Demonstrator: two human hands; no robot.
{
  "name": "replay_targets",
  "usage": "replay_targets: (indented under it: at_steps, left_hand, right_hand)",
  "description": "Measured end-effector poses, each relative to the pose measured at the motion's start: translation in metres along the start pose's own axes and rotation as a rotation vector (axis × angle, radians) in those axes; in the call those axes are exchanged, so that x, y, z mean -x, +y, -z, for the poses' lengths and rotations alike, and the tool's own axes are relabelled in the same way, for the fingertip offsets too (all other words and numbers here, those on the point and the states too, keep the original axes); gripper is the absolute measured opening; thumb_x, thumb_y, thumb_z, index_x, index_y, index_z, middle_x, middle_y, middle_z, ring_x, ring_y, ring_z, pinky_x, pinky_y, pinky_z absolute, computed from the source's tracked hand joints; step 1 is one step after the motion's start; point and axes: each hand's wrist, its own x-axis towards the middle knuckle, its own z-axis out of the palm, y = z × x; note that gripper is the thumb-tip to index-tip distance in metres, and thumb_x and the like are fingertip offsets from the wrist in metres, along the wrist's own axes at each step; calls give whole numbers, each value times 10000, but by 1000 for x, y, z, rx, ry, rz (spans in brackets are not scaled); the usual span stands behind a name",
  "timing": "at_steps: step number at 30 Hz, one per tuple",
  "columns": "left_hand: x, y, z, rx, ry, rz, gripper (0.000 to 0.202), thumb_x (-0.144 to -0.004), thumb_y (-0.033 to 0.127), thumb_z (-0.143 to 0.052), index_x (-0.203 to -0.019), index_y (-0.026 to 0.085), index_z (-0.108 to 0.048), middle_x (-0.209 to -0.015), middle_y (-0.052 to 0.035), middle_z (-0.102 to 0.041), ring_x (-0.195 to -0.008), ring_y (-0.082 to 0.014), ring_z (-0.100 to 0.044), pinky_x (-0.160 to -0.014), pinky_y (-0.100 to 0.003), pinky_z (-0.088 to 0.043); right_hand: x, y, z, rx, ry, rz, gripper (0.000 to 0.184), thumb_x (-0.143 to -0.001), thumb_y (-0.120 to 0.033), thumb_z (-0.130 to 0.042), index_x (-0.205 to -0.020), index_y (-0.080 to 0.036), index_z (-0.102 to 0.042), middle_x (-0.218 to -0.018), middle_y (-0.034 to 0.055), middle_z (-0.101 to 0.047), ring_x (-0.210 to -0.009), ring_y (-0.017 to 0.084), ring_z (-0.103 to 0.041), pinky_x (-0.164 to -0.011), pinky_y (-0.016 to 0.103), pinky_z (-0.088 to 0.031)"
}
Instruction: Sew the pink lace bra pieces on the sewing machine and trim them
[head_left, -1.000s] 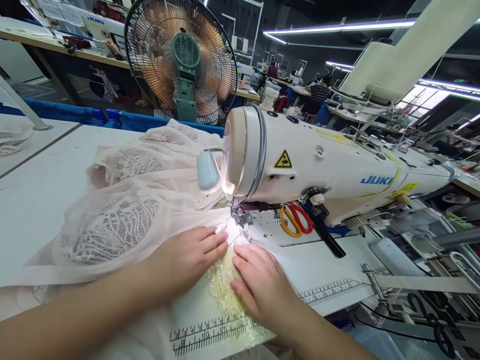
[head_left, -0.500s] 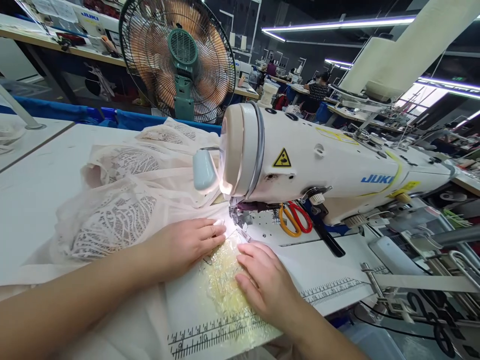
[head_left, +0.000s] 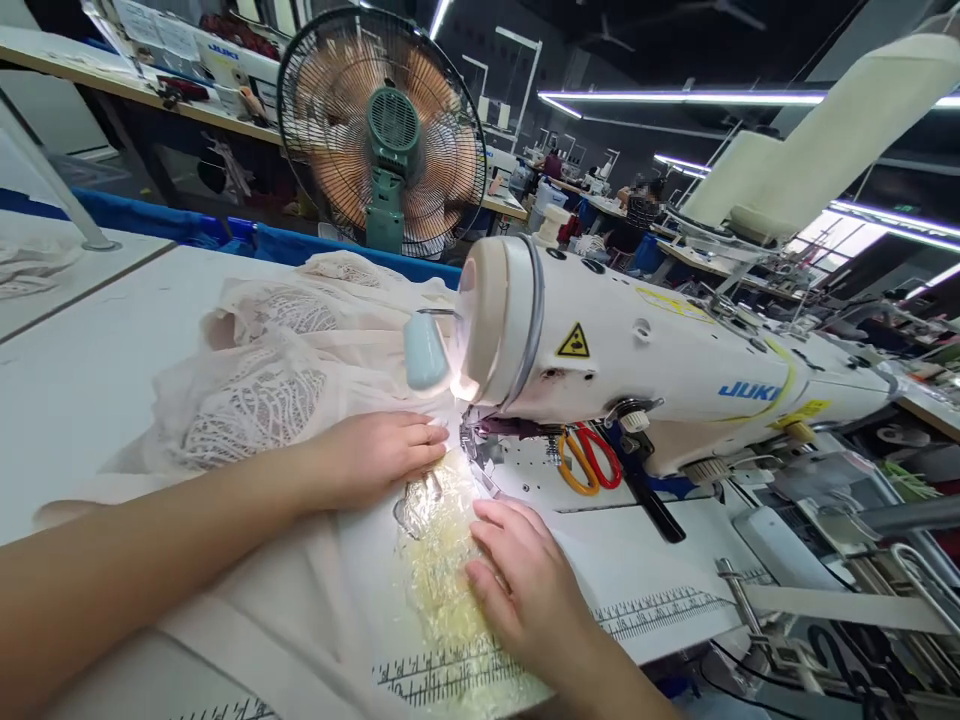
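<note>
My left hand [head_left: 382, 455] lies flat, fingers stretched out, on a pale sheer fabric [head_left: 322, 560] with its fingertips just left of the presser foot [head_left: 471, 440] of a white JUKI sewing machine [head_left: 630, 340]. Lace panels [head_left: 259, 405] show in the bunched fabric beyond that wrist. My right hand [head_left: 525, 575] rests with slightly bent, parted fingers along the right side of a shiny, yellowish taped patch [head_left: 442, 570] on the machine bed. Nothing shows gripped in either hand. The needle point is hard to make out in the lamp glare.
Scissors with orange and red handles [head_left: 589, 460] lie under the machine arm, beside a black-handled tool [head_left: 660, 510]. A small blue-grey guard [head_left: 424, 352] juts from the machine head. Printed rulers [head_left: 450, 675] mark the front edge. A large fan [head_left: 390, 130] stands behind the table.
My left hand and the fabric have shifted a little away from me, baring more of the patch's top. My right hand has stayed nearly in place. The view has tilted slightly.
</note>
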Motion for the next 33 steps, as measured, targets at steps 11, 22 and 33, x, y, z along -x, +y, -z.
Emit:
replay_targets:
  at_steps: [11, 22, 33]
  left_hand:
    - [4, 13, 5, -60, -101, 175, 302, -916, 158, -494, -1159, 175, -673, -1286, -100, -645, -1124, -252, -617, -993, -373, -457]
    - [104, 49, 26, -142, 20, 570, 449, -821, 42, -415, -1176, 194, -645, -1288, -130, -630, -1248, -302, -520, -1116, -541, -254]
    - [117, 57, 100, -101, -74, 778, 401, -866, 95, -337, -1163, 108, -607, -948, -118, -682, -893, -279, -630, -820, -392, -468]
  right_hand:
    - [31, -64, -46, -4, -135, 132, 502, -726, -477, -713, -1122, -198, -583, -817, 71, -607, -684, 238, -579, -540, 335, -493]
    - [27, -77, -23, 106, -348, 240, 325, -775, -238, -694, -1084, -185, -609, -939, 91, -655, -777, 228, -585, -618, 311, -505]
    - [9, -76, 19, -500, -481, -126, 293, -873, -431, -613, -1057, -219, -697, -839, 47, -668, -742, 186, -625, -702, 287, -523]
